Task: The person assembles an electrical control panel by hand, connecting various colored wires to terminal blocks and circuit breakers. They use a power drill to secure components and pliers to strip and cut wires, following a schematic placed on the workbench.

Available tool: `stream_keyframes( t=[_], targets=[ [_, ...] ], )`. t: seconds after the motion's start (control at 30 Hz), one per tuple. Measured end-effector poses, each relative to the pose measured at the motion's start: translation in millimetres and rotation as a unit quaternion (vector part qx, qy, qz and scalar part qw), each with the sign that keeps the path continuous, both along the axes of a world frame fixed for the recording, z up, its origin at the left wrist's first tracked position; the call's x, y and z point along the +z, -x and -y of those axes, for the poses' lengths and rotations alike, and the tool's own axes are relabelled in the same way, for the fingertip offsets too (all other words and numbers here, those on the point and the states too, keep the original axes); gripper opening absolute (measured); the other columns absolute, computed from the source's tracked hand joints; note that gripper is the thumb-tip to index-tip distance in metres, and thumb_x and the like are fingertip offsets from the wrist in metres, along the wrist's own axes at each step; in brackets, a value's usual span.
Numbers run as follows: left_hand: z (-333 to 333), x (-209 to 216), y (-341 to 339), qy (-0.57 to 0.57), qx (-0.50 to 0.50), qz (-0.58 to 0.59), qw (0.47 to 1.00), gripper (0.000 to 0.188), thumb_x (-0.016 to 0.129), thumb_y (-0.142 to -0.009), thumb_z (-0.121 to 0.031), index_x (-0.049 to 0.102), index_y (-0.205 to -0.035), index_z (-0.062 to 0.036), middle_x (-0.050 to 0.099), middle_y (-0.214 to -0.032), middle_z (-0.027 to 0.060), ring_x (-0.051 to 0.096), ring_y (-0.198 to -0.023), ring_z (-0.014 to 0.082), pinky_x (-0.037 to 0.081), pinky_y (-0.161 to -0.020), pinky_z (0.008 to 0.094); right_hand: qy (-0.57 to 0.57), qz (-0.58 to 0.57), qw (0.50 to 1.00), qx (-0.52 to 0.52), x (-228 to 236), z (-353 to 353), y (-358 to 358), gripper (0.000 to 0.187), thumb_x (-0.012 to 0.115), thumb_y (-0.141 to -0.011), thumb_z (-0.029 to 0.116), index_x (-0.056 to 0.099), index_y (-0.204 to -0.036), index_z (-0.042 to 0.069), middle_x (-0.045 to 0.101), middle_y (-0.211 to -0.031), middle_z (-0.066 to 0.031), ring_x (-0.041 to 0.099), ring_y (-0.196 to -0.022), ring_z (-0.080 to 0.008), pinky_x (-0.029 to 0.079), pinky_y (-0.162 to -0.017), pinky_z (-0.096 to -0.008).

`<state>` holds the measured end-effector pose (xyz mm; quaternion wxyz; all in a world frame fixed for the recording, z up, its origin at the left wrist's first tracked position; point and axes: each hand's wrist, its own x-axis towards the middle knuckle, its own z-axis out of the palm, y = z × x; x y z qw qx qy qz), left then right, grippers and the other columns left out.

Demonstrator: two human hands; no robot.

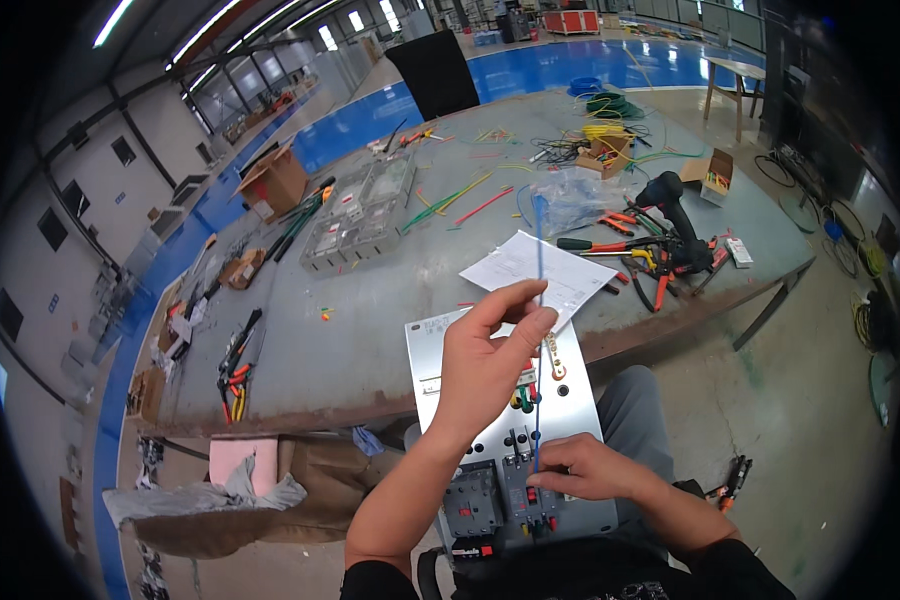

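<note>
A thin blue wire (541, 240) runs nearly upright over the silvery mounting plate (425, 350), which rests at my lap. High on the wire, my left hand (482, 360) is closed in a pinch of thumb and forefinger. Lower down, my right hand (592, 468) has its fingertips closed around the wire's lower part, beside a narrow dark switching device (522, 492). To the left of that device sits a wider black circuit breaker (472, 500). Small coloured terminals (522, 398) and a brass strip (554, 362) lie farther up the plate, partly behind my left hand.
Beyond the plate spreads a grey metal table (300, 350). On it are a white paper sheet (505, 268), a black cordless drill (676, 230), a clear-covered meter box (360, 210) and cutters (236, 375). Pliers (735, 483) lie on the floor at right.
</note>
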<state>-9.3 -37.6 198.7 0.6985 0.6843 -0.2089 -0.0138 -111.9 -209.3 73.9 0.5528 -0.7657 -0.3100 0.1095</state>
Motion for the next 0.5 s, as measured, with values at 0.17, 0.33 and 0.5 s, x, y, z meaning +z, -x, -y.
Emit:
stream_keyframes(
  t=[0.17, 0.33, 0.5],
  targets=[
    [3.6, -7.9, -3.2, 0.048, 0.078, 0.012, 0.996, 0.023, 0.075, -0.102, -0.014, 0.064, -0.118, -0.0036, 0.065, -0.086, -0.002, 0.052, -0.065, 0.0025, 0.04, -0.055, 0.0206, -0.01, -0.001, 1.0, 0.013, -5.9, -8.5, 9.5, 0.033, 0.074, -0.101, 0.025, 0.059, -0.084, 0.0, 0.057, -0.076, -0.0144, 0.061, -0.07, -0.035, 0.048, -0.065, -0.0428],
    [-2.0, -10.4, 3.5, 0.043, 0.076, 0.009, 0.996, 0.019, 0.075, -0.102, -0.017, 0.07, -0.111, -0.0016, 0.067, -0.087, -0.0009, 0.054, -0.067, 0.0035, 0.043, -0.057, 0.0212, -0.019, 0.033, 0.999, 0.033, -11.3, -13.8, 14.3, 0.031, 0.074, -0.101, 0.024, 0.06, -0.086, 0.0, 0.055, -0.075, -0.0122, 0.059, -0.068, -0.0319, 0.047, -0.064, -0.0416],
    [-5.7, -11.5, 11.2, 0.037, 0.069, 0.005, 0.997, 0.019, 0.074, -0.104, -0.019, 0.073, -0.106, -0.0006, 0.067, -0.085, -0.0004, 0.058, -0.07, 0.0056, 0.047, -0.061, 0.0229, -0.017, 0.013, 0.999, 0.036, -14.3, -15.1, 19.1, 0.035, 0.074, -0.101, 0.026, 0.057, -0.084, 0.0, 0.056, -0.075, -0.0128, 0.06, -0.068, -0.0335, 0.048, -0.065, -0.0433]
  ],
)
